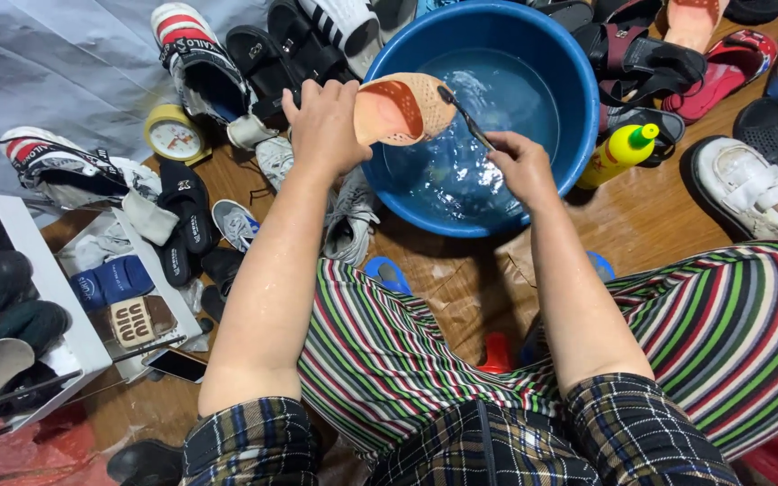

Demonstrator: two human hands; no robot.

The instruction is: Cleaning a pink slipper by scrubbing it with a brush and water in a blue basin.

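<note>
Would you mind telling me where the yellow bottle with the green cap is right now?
In the head view, the yellow bottle lies on the wooden floor right of the blue basin, beside dark sandals.

Peach perforated shoe (402, 110), tilted over the water-filled blue basin (389, 184); thin dark tool (465, 117), perhaps a brush, against its toe

Glossy plastic basin (578, 108), perforated insole (404, 110)

The person wears a dark plaid top, navy with tan and white check lines, its short sleeves ending above the elbows. Both forearms are bare and wet with droplets, as are the hands. The trousers are loose, striped in green, red, white and black.
</note>
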